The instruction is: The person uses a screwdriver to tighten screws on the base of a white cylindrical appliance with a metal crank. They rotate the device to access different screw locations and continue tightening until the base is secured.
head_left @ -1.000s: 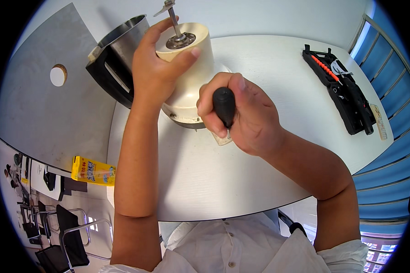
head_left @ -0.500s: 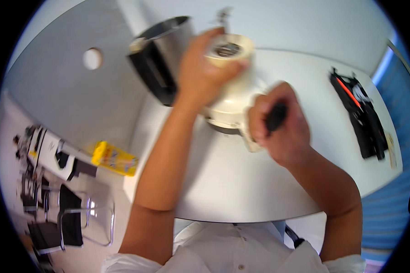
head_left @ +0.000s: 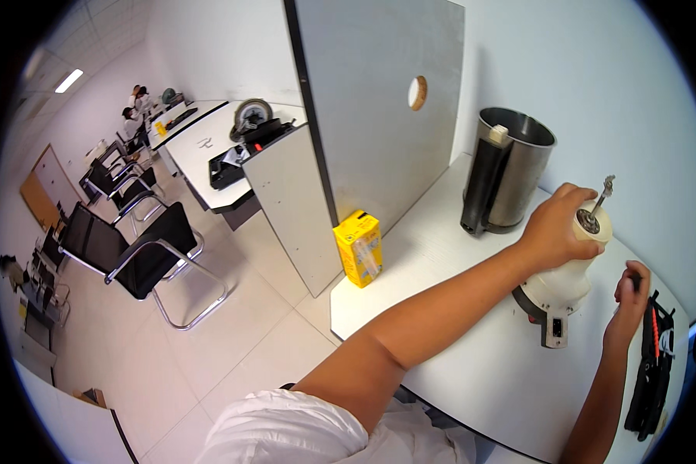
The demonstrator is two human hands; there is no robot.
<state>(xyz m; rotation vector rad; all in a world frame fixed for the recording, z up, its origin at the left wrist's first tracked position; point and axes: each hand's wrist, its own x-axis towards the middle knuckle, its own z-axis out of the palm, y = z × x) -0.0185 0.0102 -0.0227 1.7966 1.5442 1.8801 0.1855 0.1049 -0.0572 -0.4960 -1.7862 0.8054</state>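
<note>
A cream soymilk-maker head (head_left: 558,286) stands upside down on the white table, its thin metal shaft and blade pointing up. My left hand (head_left: 558,228) is wrapped round its narrow upper neck, thumb at the near side and fingers behind. A socket bracket sticks out at its lower edge. To the right of it, my right hand (head_left: 631,298) is raised with curled fingers round a black handle (head_left: 635,281), likely a screwdriver's; the rest of that tool is hidden. Behind my left hand stands the steel jug (head_left: 527,166) with its black handle.
A yellow carton (head_left: 359,249) stands at the table's left corner beside a grey partition (head_left: 394,116). On the right lies a black tool pouch (head_left: 654,363) with a red-handled tool. Black chairs (head_left: 143,247), another desk (head_left: 201,155) and people farther off are on the left.
The view has swung left, bringing the room into sight. My left hand stays on the appliance's neck. My right hand, with the black handle, has moved away from the appliance's lower side.
</note>
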